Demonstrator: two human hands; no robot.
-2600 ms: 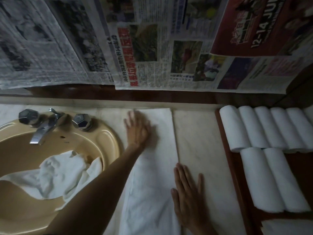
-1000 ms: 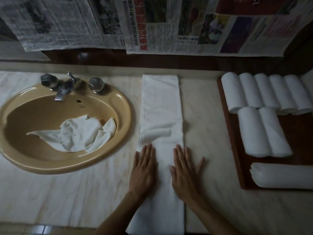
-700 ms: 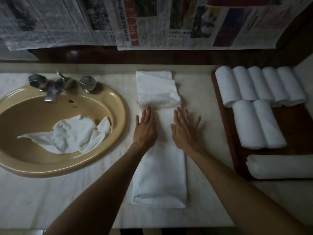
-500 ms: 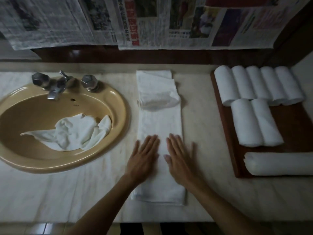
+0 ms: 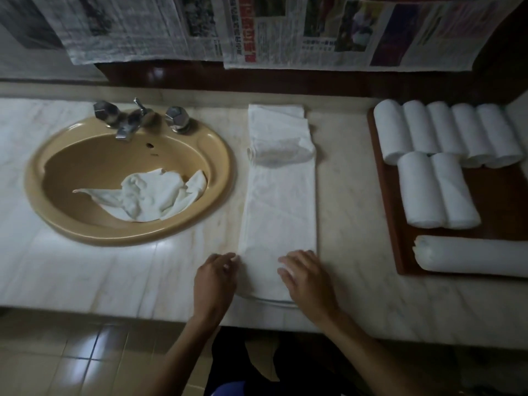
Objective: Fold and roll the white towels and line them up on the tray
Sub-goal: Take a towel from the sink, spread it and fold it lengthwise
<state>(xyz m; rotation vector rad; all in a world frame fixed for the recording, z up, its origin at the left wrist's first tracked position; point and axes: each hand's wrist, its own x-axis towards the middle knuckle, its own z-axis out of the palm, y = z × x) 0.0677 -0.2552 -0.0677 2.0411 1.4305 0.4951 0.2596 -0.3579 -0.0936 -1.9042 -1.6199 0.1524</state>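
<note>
We note the marble counter [image 5: 85,270] across mid-frame, with the tray [image 5: 497,195] of rolled towels at right. The folded towel [image 5: 281,212] lies as a strip, long axis running from upper centre down to lower centre. Both hands sit at its lower end: left hand [image 5: 214,281] at the left edge, right hand [image 5: 308,278] on top, fingers curled at the cloth; whether they pinch it we cannot tell. Rolling would run up-frame from here.

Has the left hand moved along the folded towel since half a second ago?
Yes. The left hand has slid off the folded towel toward the counter's front edge. Its fingers now curl at the towel's near left edge instead of lying flat on it.
</note>
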